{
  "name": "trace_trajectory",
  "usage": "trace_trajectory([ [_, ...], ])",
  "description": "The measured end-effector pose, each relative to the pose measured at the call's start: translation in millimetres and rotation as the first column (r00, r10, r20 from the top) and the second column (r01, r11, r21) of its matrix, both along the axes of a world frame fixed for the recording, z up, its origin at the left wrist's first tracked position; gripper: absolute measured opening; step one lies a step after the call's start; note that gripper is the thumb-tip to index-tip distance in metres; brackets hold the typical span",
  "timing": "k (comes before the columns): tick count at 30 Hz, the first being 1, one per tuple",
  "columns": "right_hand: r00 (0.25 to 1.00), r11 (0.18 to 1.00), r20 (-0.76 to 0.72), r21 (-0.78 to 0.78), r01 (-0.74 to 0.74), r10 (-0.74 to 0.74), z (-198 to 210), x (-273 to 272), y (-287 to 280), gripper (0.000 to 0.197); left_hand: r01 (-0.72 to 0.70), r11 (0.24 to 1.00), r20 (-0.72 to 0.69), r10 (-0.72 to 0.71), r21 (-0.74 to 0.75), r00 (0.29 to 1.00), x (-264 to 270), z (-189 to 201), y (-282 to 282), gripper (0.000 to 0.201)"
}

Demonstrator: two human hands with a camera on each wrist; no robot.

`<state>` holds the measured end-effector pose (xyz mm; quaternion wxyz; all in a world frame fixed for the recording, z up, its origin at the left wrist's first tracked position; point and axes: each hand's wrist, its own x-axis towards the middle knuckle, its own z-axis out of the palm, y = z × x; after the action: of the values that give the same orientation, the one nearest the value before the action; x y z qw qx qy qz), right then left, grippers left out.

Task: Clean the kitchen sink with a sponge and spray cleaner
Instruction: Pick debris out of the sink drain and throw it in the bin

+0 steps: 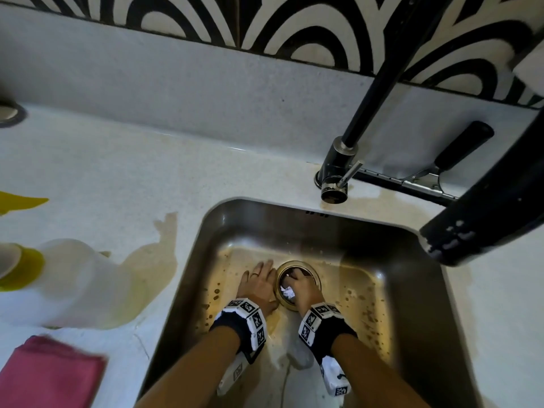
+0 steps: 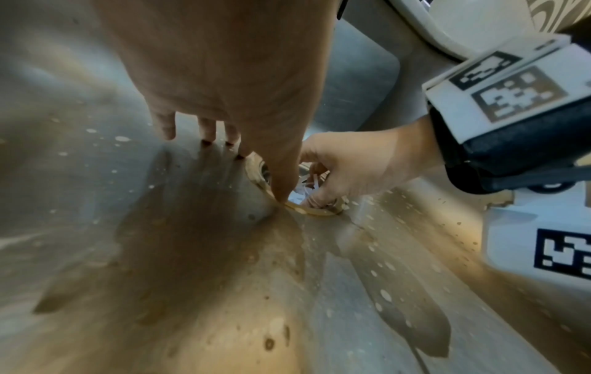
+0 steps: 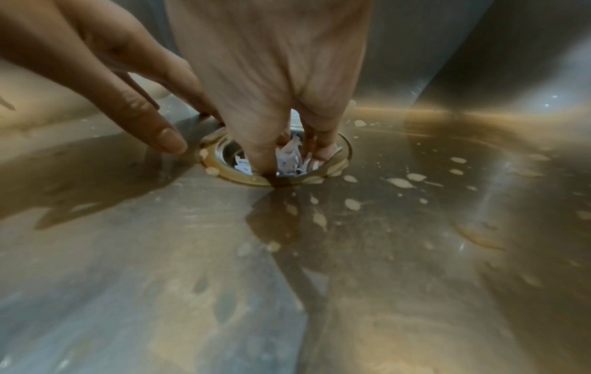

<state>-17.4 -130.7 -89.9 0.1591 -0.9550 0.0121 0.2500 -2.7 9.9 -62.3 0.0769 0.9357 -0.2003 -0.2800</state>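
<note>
The steel sink (image 1: 365, 251) is streaked and spotted with brown stains. My left hand (image 1: 262, 269) lies flat on the sink floor just left of the round drain (image 1: 294, 264), fingers straight, thumb at the drain rim (image 2: 297, 208). My right hand (image 1: 290, 279) reaches down into the drain and pinches white paper scraps (image 3: 243, 165) between thumb and fingers (image 3: 321, 149). A blurred white spray bottle (image 1: 79, 284) with a yellow top stands on the counter left of the sink. No sponge is in view.
The black faucet (image 1: 368, 113) rises behind the sink, and its spout head (image 1: 477, 225) hangs over the sink's right side. A pink cloth (image 1: 50, 375) lies at the counter's near left. Brownish puddles (image 1: 153, 260) spread on the white counter beside the sink.
</note>
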Motion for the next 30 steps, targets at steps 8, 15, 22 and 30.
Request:
trace_trajectory([
  [8, 0.995, 0.997, -0.071, -0.009, 0.074, -0.075, -0.6, 4.9, -1.2, 0.030, 0.019, 1.000, -0.006, -0.018, 0.023, 1.000, -1.3, -1.7, -0.8, 0.080],
  [15, 0.966, 0.960, -0.036, 0.111, 0.258, -0.255, 7.7, -1.3, -16.2, 0.026, 0.022, 0.999, -0.007, -0.022, 0.030, 1.000, 2.1, -3.6, -1.9, 0.077],
  [22, 0.905, 0.876, 0.057, 0.287, 0.388, -0.420, 22.6, -1.2, -49.3, 0.018, 0.005, 0.993, 0.135, 0.011, -0.115, 0.991, 6.0, 1.0, -12.8, 0.046],
  [30, 0.808, 0.745, 0.075, 0.444, 0.498, -0.584, 19.0, -5.6, -76.7, 0.017, 0.117, 0.979, -0.044, -0.126, -0.166, 0.991, 9.6, -2.7, -49.4, 0.035],
])
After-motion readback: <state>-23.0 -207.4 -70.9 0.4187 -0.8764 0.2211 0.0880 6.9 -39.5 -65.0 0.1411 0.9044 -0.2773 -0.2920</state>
